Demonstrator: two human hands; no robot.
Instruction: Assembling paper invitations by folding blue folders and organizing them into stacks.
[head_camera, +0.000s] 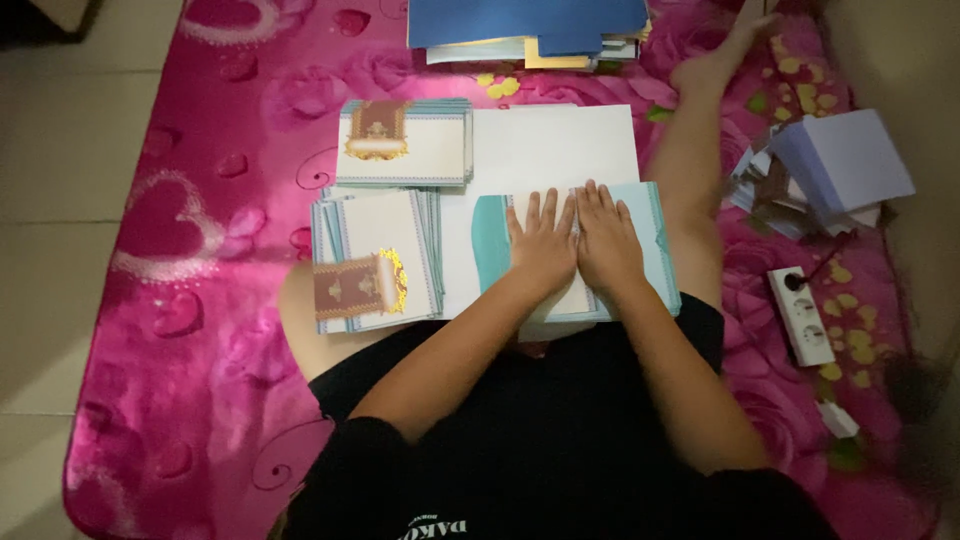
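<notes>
My left hand (543, 242) and my right hand (606, 238) lie flat side by side, fingers together, pressing down on a white card with teal edges (655, 250). That card rests on a large white sheet (555, 145) over my lap. To the left lies a stack of printed cards (375, 260) with a brown and gold ornament. A second stack of the same cards (405, 143) sits just beyond it.
A pile of blue and yellow paper (530, 28) lies at the far edge of the pink floral rug (200, 230). Loose white sheets (830, 170) sit at the right, with a white power strip (802, 315) nearer. My outstretched leg (695, 140) runs along the right.
</notes>
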